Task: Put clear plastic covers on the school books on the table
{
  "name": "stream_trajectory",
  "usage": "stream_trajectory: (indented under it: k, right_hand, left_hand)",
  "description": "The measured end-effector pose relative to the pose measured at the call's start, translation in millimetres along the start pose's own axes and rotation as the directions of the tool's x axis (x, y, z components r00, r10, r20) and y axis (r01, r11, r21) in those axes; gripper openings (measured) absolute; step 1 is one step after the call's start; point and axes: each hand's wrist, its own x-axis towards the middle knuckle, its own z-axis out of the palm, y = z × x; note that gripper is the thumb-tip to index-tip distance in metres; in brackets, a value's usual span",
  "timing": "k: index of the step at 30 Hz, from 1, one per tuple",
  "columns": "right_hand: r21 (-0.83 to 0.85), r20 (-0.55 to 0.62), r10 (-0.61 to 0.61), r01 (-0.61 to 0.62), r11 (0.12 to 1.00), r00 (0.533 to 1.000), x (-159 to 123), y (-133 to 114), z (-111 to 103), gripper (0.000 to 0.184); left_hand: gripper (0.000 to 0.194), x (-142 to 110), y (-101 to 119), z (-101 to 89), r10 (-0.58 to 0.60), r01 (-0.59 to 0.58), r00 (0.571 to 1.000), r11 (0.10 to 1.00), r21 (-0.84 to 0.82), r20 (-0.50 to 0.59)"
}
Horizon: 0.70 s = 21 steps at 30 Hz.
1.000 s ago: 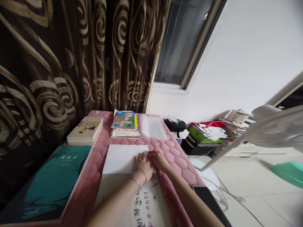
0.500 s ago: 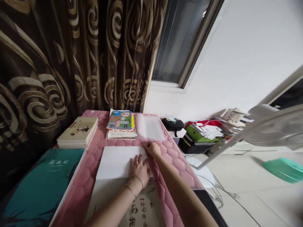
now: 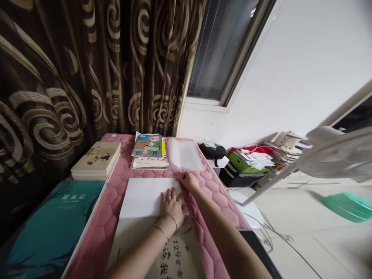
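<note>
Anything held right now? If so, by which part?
No clear grip. The left hand lies flat on the white paper sheet, near its right edge. The right hand is at the sheet's far right corner; whether it pinches it cannot be told.

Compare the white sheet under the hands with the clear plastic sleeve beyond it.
The white sheet is opaque, while the clear plastic sleeve is translucent and glossy. The white sheet looks larger than the sleeve. The left hand rests on the white sheet and the right hand is at its far edge, while the sleeve lies just beyond them. Both are flat rectangles on the pink quilted mat.
</note>
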Motion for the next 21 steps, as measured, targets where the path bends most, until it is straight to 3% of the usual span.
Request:
stream_trajectory:
  k: [3, 11, 21]
  right_hand:
    - [-0.005, -0.022, 0.000, 0.000, 1.000, 1.000, -1.5, -4.7, 0.1, 0.029]
    - [-0.002, 0.043, -0.075, 0.075, 0.997, 0.996, -41.5, 11.0, -7.9, 0.029]
    - [-0.021, -0.012, 0.013, -0.014, 1.000, 1.000, -8.9, -12.0, -3.3, 0.030]
  left_hand:
    - [0.051, 0.0, -0.4, -0.3, -0.001, 0.001, 1.000, 1.000, -0.007, 0.003]
    - [0.051, -1.1, 1.7, -4.9, -0.003, 0.003, 1.000, 1.000, 0.010, 0.018]
    - [0.050, -0.9, 0.5, 0.2, 0.008, -0.008, 1.000, 0.999, 0.032, -0.002]
